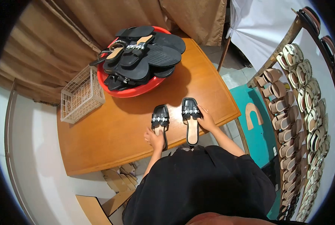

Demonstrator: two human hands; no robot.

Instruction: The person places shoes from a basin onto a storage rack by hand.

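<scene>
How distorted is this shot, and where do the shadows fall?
Head view: strong fisheye with black corners, bending the table edge and shoe rack; the red basin casts a shadow toward the sandals; both hands look sharp.

Overhead view of a wooden table (111, 131). Two black sandals lie side by side near its front edge, toes pointing away. The left hand (155, 138) rests on the heel of the left sandal (160, 122); the right hand (206, 119) touches the side of the right sandal (190, 120). Behind them, a red basin (131, 91) holds a heap of black sandals, with a white wire basket (81, 94) just beside it. A rack of tan sandals (298, 123) stands at right.
</scene>
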